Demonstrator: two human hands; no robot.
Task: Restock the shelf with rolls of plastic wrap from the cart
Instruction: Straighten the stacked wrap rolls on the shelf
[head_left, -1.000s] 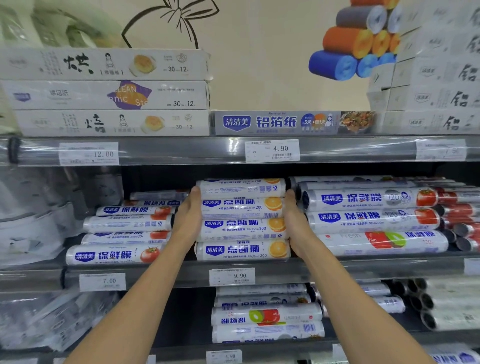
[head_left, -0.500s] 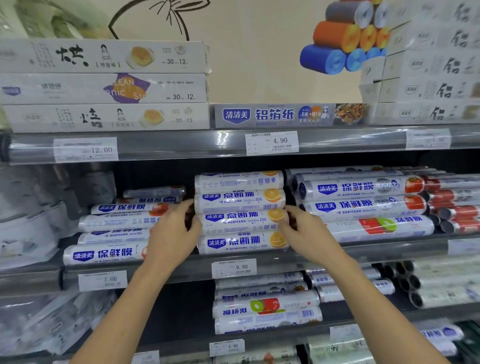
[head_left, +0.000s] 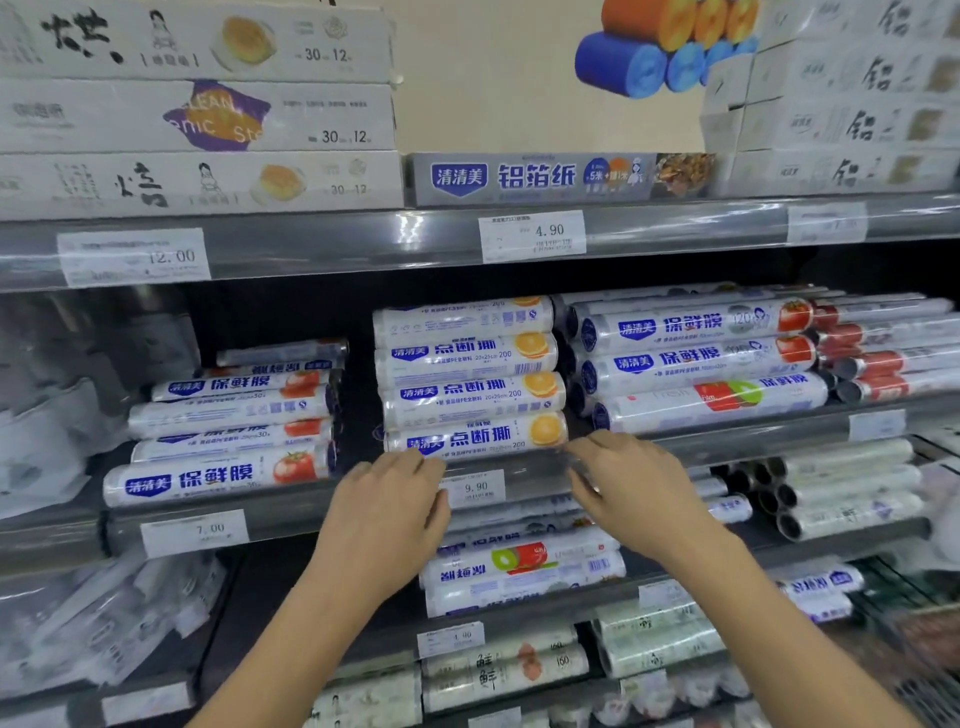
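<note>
Rolls (head_left: 470, 395) stacked four high on shelf (head_left: 753, 434); left hand (head_left: 389, 512) and right hand (head_left: 631, 486) just below stack's bottom corners, fingers relaxed, holding nothing

Four orange-printed rolls (head_left: 470, 395), two hands (head_left: 387, 512)

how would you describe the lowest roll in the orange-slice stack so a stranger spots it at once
Find the shelf edge carrying the 9.90 price tag; right above it sits a stack of four white rolls printed with orange slices. You want the bottom roll, lying directly on the shelf. The tomato-printed rolls to its left carry no orange.
</note>
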